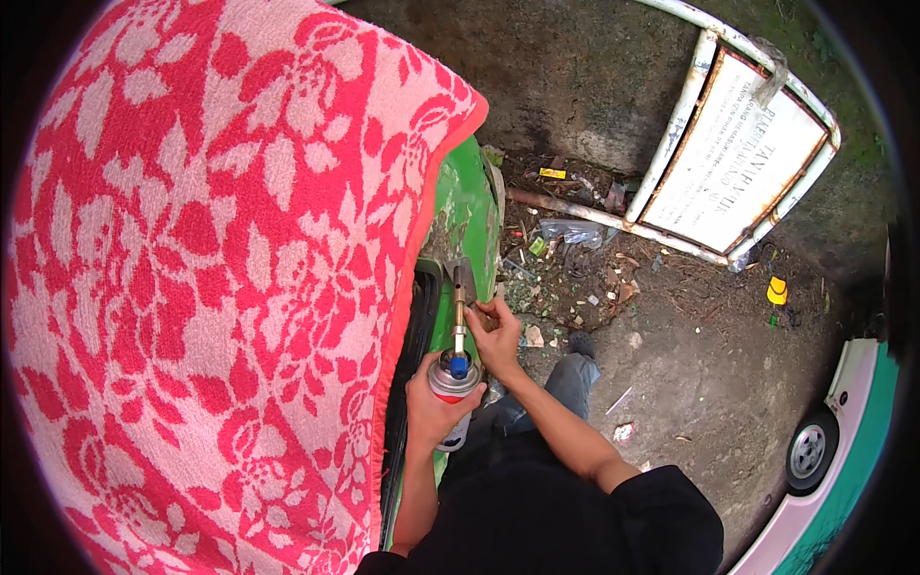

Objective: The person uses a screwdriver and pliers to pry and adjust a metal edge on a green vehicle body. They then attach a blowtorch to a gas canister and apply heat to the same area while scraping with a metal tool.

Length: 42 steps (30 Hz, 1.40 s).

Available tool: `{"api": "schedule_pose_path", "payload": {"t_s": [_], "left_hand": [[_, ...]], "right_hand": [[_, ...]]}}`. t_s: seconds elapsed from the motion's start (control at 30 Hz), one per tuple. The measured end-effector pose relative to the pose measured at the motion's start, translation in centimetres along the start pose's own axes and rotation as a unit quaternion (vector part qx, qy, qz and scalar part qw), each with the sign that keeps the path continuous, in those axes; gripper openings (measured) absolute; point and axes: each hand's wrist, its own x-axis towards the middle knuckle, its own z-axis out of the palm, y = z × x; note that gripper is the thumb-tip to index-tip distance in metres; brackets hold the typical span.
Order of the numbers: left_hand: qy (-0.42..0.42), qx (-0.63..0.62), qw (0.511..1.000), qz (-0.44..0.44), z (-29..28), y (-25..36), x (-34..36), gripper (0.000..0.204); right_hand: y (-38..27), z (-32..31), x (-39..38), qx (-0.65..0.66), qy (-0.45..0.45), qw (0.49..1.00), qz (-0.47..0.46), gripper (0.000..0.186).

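My left hand (436, 407) is wrapped round the canister of a gas torch (459, 379), a can with a red band, a silver collar and a blue knob. Its metal and brass nozzle points away from me, over the edge of a green vehicle body (468, 206) with worn, chipped paint. Right beside the nozzle, my right hand (496, 340) has its fingers bent and drawn together; what they hold, if anything, I cannot make out. A flat greyish piece (466, 274) shows at the nozzle's tip. Whether a flame burns is not visible.
A pink and red floral towel-like cloth (240, 268) covers the vehicle on the left. A rusty white-framed sign (733, 158) leans at the far right by a concrete wall (585, 77). Litter and debris (585, 278) lie on the ground. A pink and teal vehicle (843, 422) stands right.
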Motion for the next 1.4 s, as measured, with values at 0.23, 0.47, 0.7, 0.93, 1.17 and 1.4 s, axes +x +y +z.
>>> {"api": "schedule_pose_path", "payload": {"t_s": [0.23,0.47,0.7,0.93,1.17,1.4], "left_hand": [[-0.012,-0.021,1.000,-0.008,-0.5,0.5,0.3,0.043],[-0.014,-0.015,1.000,-0.001,-0.6,0.4,0.2,0.046],[-0.009,0.001,1.000,0.026,-0.7,0.0,0.4,0.051],[-0.008,0.007,1.000,0.022,-1.0,-0.4,0.1,0.049],[-0.007,0.009,1.000,0.000,-0.6,-0.6,0.3,0.048],[-0.001,0.034,0.999,0.012,-0.6,-0.4,0.5,0.050]], "right_hand": [[0.3,-0.4,0.4,-0.011,0.003,1.000,-0.016,0.028],[-0.4,-0.3,0.8,-0.016,-0.007,1.000,-0.011,0.028],[0.6,-0.5,0.3,-0.012,0.005,0.999,-0.043,0.028],[-0.4,-0.5,2.0,-0.040,-0.001,0.998,-0.054,0.030],[-1.2,-1.1,1.0,-0.079,-0.003,0.996,-0.050,0.028],[-0.3,-1.0,0.3,-0.076,0.005,0.996,-0.056,0.028]]}}
